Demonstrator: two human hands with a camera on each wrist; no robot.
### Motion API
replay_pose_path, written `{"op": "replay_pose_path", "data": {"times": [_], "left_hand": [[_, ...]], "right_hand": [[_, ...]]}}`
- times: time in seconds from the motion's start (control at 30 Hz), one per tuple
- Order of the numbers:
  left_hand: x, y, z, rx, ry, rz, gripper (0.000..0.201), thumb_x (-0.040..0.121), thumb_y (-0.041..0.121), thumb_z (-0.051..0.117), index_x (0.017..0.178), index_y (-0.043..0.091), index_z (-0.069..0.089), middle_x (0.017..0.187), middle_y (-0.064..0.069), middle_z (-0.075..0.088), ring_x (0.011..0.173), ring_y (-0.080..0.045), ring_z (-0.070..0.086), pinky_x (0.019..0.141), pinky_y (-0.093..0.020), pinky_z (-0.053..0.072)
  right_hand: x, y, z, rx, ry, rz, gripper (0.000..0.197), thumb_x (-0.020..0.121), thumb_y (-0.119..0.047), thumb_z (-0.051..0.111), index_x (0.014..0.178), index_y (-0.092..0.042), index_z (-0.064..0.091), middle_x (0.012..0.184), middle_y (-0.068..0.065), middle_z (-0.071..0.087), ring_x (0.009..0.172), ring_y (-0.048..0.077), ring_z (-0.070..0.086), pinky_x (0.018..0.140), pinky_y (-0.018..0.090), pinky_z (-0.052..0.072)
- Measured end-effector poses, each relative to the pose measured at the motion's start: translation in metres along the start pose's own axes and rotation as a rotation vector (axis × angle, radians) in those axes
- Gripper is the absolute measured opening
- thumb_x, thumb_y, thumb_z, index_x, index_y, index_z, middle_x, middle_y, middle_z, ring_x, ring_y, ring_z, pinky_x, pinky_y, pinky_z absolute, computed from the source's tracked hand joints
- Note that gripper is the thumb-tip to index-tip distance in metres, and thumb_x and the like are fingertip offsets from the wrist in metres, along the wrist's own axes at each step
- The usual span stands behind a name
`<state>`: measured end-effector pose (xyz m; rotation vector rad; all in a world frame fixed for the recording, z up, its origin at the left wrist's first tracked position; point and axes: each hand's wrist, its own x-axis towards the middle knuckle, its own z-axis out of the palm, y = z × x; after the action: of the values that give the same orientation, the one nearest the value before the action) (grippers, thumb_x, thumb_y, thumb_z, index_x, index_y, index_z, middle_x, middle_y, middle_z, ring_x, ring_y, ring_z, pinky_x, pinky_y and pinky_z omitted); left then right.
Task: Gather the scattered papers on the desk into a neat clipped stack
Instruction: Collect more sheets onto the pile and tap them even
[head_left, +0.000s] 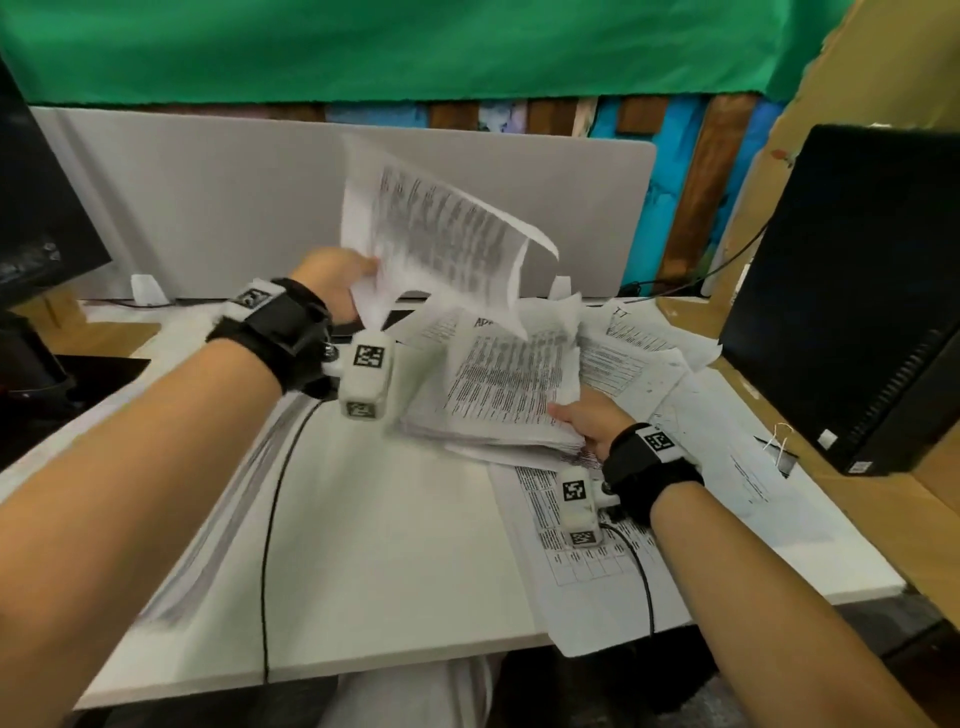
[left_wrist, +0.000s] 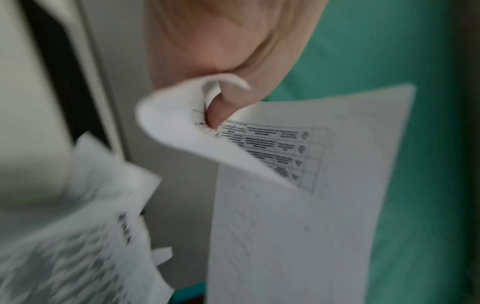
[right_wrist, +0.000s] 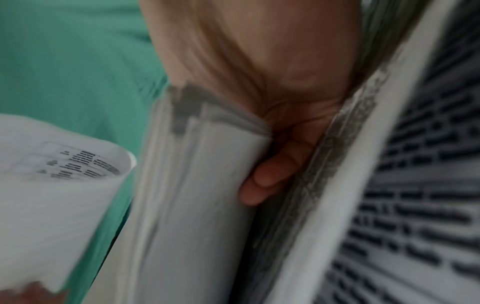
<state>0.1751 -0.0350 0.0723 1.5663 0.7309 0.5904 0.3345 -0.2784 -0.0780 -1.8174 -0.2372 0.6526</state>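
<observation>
My left hand pinches a printed sheet by its lower corner and holds it up above the desk; in the left wrist view the thumb presses into the curled corner of that sheet. My right hand grips the near right edge of a thick paper stack lying mid-desk. In the right wrist view fingers curl under the stack. Loose printed pages lie behind and right of the stack, and one page lies under my right wrist. A binder clip sits at the right.
A white desk with a grey divider panel behind it. A black computer tower stands at the right, a dark monitor at the left. A black cable runs across the desk front.
</observation>
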Motion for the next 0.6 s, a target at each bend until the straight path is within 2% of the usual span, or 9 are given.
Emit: {"op": "replay_pose_path", "data": {"times": [0.07,0.1,0.13,0.17,0.23,0.3,0.37,0.43,0.6], "left_hand": [[0.003,-0.019,0.021,0.130,-0.066,-0.101,0.016,0.094,0.013,0.057,0.078,0.011,0.053,0.089,-0.009,0.055,0.073,-0.022,0.055,0.041,-0.019,0.047],[0.004,-0.029,0.033,0.244,-0.061,-0.093,0.013,0.094,0.015,0.058,0.084,0.006,0.057,0.089,-0.010,0.056,0.066,-0.019,0.053,0.036,-0.016,0.042],[0.006,-0.037,0.045,0.363,-0.064,-0.071,0.016,0.094,0.017,0.059,0.094,0.001,0.060,0.090,-0.013,0.058,0.069,-0.021,0.055,0.037,-0.015,0.039],[0.007,-0.046,0.056,0.479,-0.093,-0.046,0.025,0.094,0.017,0.059,0.106,-0.004,0.060,0.097,-0.017,0.061,0.080,-0.026,0.059,0.043,-0.016,0.039],[0.011,-0.063,0.073,0.606,-0.154,-0.074,0.039,0.092,0.015,0.061,0.122,-0.009,0.054,0.123,-0.021,0.059,0.106,-0.032,0.059,0.068,-0.025,0.048],[0.013,-0.078,0.086,0.664,-0.191,-0.100,0.045,0.089,0.011,0.064,0.127,-0.008,0.051,0.128,-0.019,0.057,0.118,-0.034,0.055,0.092,-0.036,0.047],[0.015,-0.088,0.093,0.684,-0.223,-0.110,0.045,0.087,0.004,0.064,0.127,-0.011,0.049,0.119,-0.020,0.058,0.121,-0.038,0.054,0.098,-0.038,0.045],[0.016,-0.095,0.093,0.691,-0.220,-0.125,0.046,0.087,-0.001,0.062,0.128,-0.013,0.047,0.128,-0.028,0.054,0.123,-0.040,0.052,0.098,-0.038,0.044],[0.027,-0.107,0.080,0.771,-0.280,-0.115,0.056,0.082,0.016,0.073,0.130,0.000,0.049,0.132,-0.016,0.055,0.121,-0.034,0.052,0.104,-0.043,0.043]], "right_hand": [[0.000,0.001,0.001,-0.010,-0.009,-0.035,0.055,0.090,-0.028,0.068,0.135,-0.002,0.051,0.130,0.012,0.062,0.116,0.030,0.060,0.104,0.043,0.046],[0.010,0.007,-0.001,0.003,-0.003,-0.042,0.074,0.082,-0.048,0.071,0.138,-0.005,0.050,0.134,0.011,0.060,0.119,0.030,0.059,0.106,0.046,0.045],[0.019,0.012,-0.004,0.013,0.000,-0.033,0.096,0.070,-0.070,0.068,0.141,-0.009,0.047,0.138,0.010,0.057,0.122,0.031,0.056,0.108,0.049,0.043],[0.026,0.017,-0.007,0.051,0.007,-0.014,0.106,0.066,-0.081,0.058,0.143,-0.011,0.044,0.142,0.009,0.053,0.127,0.031,0.052,0.110,0.051,0.040],[0.034,0.023,-0.010,0.191,0.059,0.011,0.091,0.079,-0.077,0.042,0.141,-0.011,0.047,0.141,0.010,0.053,0.130,0.032,0.050,0.111,0.053,0.038],[0.013,0.010,-0.008,0.267,0.068,0.037,0.080,0.086,-0.072,0.034,0.131,-0.011,0.057,0.127,0.010,0.065,0.121,0.032,0.058,0.108,0.049,0.043],[0.012,0.009,-0.008,0.289,0.085,0.039,0.077,0.090,-0.070,0.031,0.127,-0.010,0.061,0.121,0.011,0.069,0.115,0.031,0.063,0.106,0.047,0.046],[0.003,0.003,-0.007,0.307,0.056,0.043,0.072,0.094,-0.065,0.030,0.130,-0.009,0.057,0.125,0.012,0.066,0.118,0.030,0.061,0.104,0.046,0.047],[0.000,0.001,-0.005,0.354,-0.018,-0.006,0.050,0.101,-0.052,0.034,0.124,-0.016,0.060,0.124,0.007,0.067,0.113,0.023,0.064,0.099,0.037,0.050]]}}
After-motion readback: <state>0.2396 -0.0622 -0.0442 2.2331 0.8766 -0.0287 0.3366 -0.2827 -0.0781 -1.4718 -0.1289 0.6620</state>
